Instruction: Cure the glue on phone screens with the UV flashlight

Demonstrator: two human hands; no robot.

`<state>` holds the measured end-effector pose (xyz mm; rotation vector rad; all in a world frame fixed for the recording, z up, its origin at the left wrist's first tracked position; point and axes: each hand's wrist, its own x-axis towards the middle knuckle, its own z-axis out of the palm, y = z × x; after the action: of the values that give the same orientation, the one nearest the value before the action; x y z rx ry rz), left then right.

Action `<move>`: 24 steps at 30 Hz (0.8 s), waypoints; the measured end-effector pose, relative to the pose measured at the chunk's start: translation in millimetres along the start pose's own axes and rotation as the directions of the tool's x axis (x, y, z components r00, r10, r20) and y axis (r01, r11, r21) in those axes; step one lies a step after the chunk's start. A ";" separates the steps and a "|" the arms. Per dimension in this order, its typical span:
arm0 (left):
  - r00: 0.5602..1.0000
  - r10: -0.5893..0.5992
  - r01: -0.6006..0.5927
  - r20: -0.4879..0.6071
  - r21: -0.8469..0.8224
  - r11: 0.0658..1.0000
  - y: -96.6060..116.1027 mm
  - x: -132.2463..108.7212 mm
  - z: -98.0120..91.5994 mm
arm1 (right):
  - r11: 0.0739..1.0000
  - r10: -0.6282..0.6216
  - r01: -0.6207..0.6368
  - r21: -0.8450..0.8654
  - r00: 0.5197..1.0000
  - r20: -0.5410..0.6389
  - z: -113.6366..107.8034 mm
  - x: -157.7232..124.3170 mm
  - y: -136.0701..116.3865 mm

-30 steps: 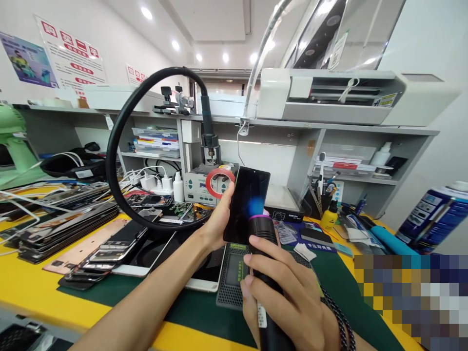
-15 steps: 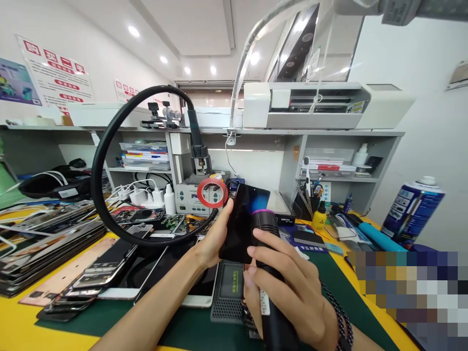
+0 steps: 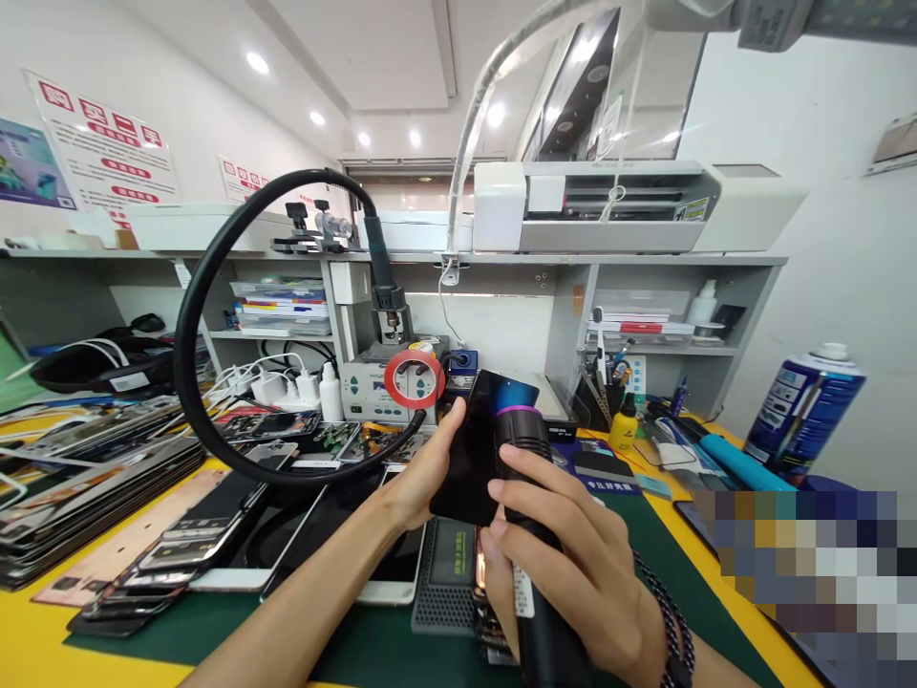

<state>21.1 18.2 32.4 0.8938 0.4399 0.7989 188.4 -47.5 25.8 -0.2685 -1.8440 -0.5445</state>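
Observation:
My left hand [image 3: 422,478] holds a black phone screen [image 3: 469,459] tilted upright above the green mat [image 3: 373,631], fingers along its left edge. My right hand [image 3: 573,564] grips a black torch [image 3: 534,535] with a purple ring at its head. The torch head points at the screen and casts a blue glow on the glass. A grey perforated heating pad [image 3: 448,573] lies on the mat just under both hands.
A black hose loop [image 3: 207,315] arches over stacks of phone screens [image 3: 107,468] at the left. A soldering station [image 3: 379,382] with a red tape roll [image 3: 414,378] stands behind. A blue spray can [image 3: 802,411] stands at the right, tools and bottles near it.
The screen has sunk lower and tilted flatter. The torch head has moved up close to its top edge. The view has shifted left and up.

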 end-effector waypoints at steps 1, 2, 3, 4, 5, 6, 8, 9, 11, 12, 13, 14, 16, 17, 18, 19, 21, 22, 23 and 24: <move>1.000 -0.010 0.010 0.006 0.003 1.000 0.0 0.2 0.3 | 1.000 -0.001 0.001 0.000 1.000 0.005 -0.3 -0.8 0.2; 1.000 -0.019 0.019 0.013 0.006 1.000 -0.2 0.5 0.4 | 1.000 -0.004 0.004 0.005 1.000 0.011 -0.4 -1.7 0.5; 0.999 -0.028 0.028 0.021 0.008 1.000 -0.4 0.9 0.4 | 1.000 -0.014 0.014 0.012 1.000 0.013 -0.5 -2.5 1.1; 0.999 -0.041 0.040 0.032 0.005 0.999 -0.6 1.3 0.1 | 0.999 -0.028 0.028 0.020 0.999 0.016 -0.6 -3.1 1.8; 0.997 -0.060 0.060 0.045 -0.007 0.998 -0.9 1.7 -0.3 | 0.999 -0.038 0.038 0.024 0.999 0.021 -0.8 -3.5 2.4; 0.994 -0.084 0.086 0.062 -0.029 0.996 -1.1 2.1 -0.8 | 0.998 -0.049 0.049 0.028 0.999 0.024 -1.1 -3.6 2.8; 0.985 -0.137 0.146 0.104 -0.087 0.985 -1.4 2.6 -1.9 | 0.997 -0.068 0.067 0.030 0.997 0.029 -2.5 -3.1 2.5; 0.980 -0.158 0.171 0.120 -0.110 0.979 -1.4 2.6 -2.4 | 0.997 -0.070 0.069 0.030 0.997 0.033 -3.3 -2.8 1.8; 0.975 -0.184 0.199 0.126 -0.115 0.973 -1.0 2.5 -3.1 | 0.998 -0.060 0.058 0.038 0.997 0.054 -4.9 -2.2 -0.9; 0.975 -0.191 0.202 0.113 -0.101 0.974 -0.8 2.4 -3.4 | 0.998 -0.053 0.051 0.043 0.997 0.064 -5.3 -2.0 -2.5; 0.976 -0.197 0.205 0.091 -0.085 0.975 -0.7 2.3 -3.5 | 0.998 -0.046 0.042 0.046 0.996 0.072 -5.5 -1.9 -4.1; 0.978 -0.200 0.204 0.066 -0.068 0.977 -0.6 2.3 -3.6 | 0.998 -0.043 0.040 0.049 0.996 0.077 -5.4 -1.8 -5.6; 0.981 -0.190 0.191 0.028 -0.053 0.980 -0.8 2.5 -3.6 | 0.999 -0.035 0.032 0.044 0.996 0.078 -4.6 -1.5 -7.4; 0.982 -0.186 0.187 0.024 -0.058 0.981 -1.0 2.7 -3.4 | 0.999 -0.032 0.029 0.038 0.997 0.072 -4.1 -1.2 -7.5; 0.983 -0.183 0.185 0.029 -0.072 0.980 -1.1 2.7 -3.2 | 0.999 -0.031 0.029 0.029 0.997 0.064 -3.6 -0.7 -7.2; 0.984 -0.176 0.179 0.039 -0.089 0.980 -1.3 2.7 -2.9 | 0.999 -0.028 0.027 0.018 0.998 0.053 -3.2 -0.2 -6.5; 0.988 -0.148 0.153 0.053 -0.116 0.981 -1.5 2.5 -2.6 | 1.000 -0.019 0.019 0.002 0.999 0.035 -2.4 0.7 -4.3; 0.990 -0.132 0.138 0.054 -0.120 0.983 -1.6 2.3 -2.6 | 1.000 -0.014 0.014 -0.002 1.000 0.026 -2.0 0.9 -3.2; 0.992 -0.118 0.124 0.053 -0.118 0.985 -1.7 2.2 -2.7 | 1.000 -0.006 0.006 -0.004 1.000 0.018 -1.3 0.7 -2.1; 0.993 -0.107 0.112 0.050 -0.110 0.988 -1.8 2.0 -2.9 | 1.000 -0.003 0.003 -0.006 1.000 0.013 -0.6 0.2 -1.3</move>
<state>21.3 20.5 29.3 0.7740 0.3975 0.6957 188.3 -48.9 25.8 -0.2742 -1.8555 -0.5513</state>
